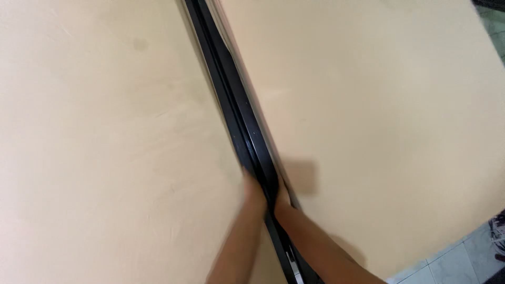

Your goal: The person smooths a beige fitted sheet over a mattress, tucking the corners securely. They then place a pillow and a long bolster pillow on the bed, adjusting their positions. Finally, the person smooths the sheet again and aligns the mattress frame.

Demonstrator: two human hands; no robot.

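A long black frame [235,105] runs diagonally from the top middle down to the bottom middle, between two beige panels. My left hand [255,190] grips the frame's left side low down. My right hand [284,199] holds the right side at the same height, close against the left hand. Both hands are blurred, and their fingertips are hidden behind the frame's edges. The two forearms come up from the bottom edge.
The left beige panel [105,147] and the right beige panel [379,105] fill most of the view. Pale floor tiles [456,259] show at the bottom right. A dark object [498,231] sits at the right edge.
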